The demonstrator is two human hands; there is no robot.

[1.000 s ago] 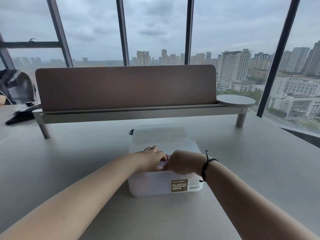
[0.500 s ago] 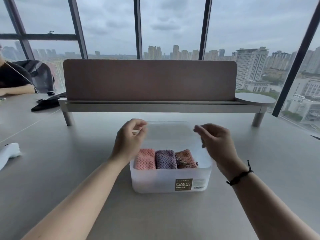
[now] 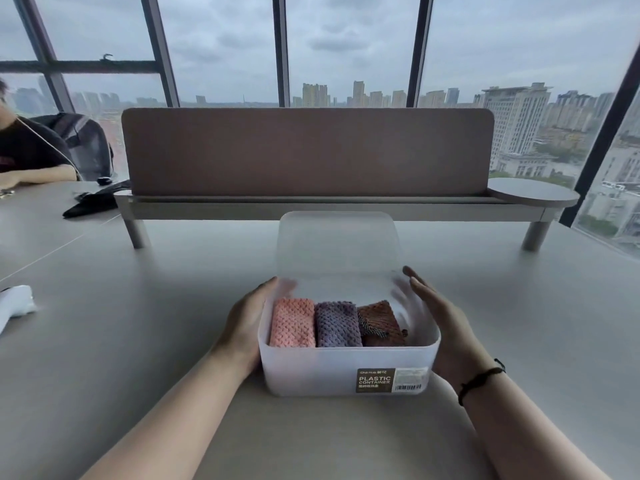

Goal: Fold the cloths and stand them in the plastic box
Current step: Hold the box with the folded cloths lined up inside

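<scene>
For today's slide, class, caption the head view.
Two hands flank a plastic box holding pink, purple and brown cloths.

The translucent plastic box (image 3: 346,372) sits on the grey table, its frosted lid (image 3: 337,244) standing open at the back. Inside, 3 folded waffle-knit cloths stand upright side by side, touching: a pink cloth (image 3: 292,322) at left, a purple cloth (image 3: 336,323) in the middle, a brown cloth (image 3: 381,323) at right

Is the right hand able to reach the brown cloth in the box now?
Probably yes. The box is open on top, the brown cloth stands nearest its right wall, and the right hand is just outside that wall with nothing covering the cloth.
</scene>
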